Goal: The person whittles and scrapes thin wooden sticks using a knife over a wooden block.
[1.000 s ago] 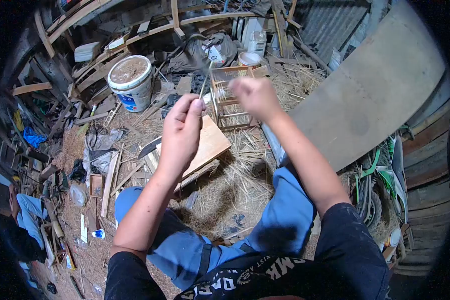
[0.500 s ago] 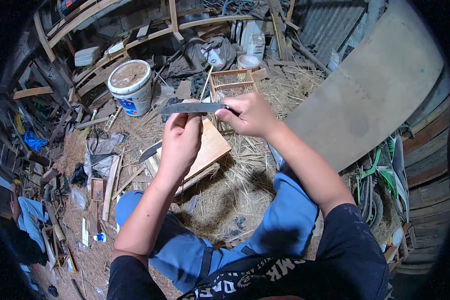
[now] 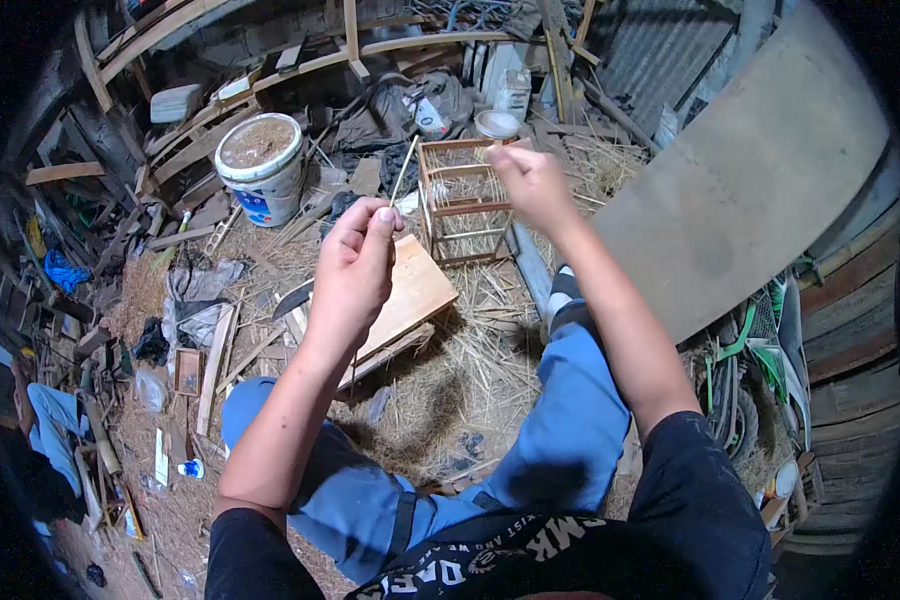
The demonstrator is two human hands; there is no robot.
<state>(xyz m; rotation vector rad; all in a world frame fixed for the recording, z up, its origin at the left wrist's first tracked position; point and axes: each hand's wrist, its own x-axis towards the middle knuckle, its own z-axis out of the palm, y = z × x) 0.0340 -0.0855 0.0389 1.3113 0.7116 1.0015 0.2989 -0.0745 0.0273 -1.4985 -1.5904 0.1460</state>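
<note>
My left hand (image 3: 358,250) is closed in a pinch on a thin bamboo stick (image 3: 406,168), whose upper end rises above the fingers. To the right and a little higher, my right hand (image 3: 535,190) is curled shut, apart from the stick. It gripped a knife in the earlier view; the blade cannot be made out now. Below my left hand lies a pale wooden board (image 3: 417,290) on a low support. A dark curved blade (image 3: 292,300) sticks out at the board's left side. Just beyond the hands stands a slatted wooden frame (image 3: 470,210).
A white bucket (image 3: 260,178) stands at the back left. A large grey sheet (image 3: 740,190) leans on the right, above a green and white motorbike (image 3: 760,350). Straw and wood scraps cover the floor. Another person's blue-clad leg (image 3: 55,425) shows at far left.
My right hand has moved up and right, away from my left hand, and the knife blade that lay across the stick has gone from sight. My left hand keeps the stick.
</note>
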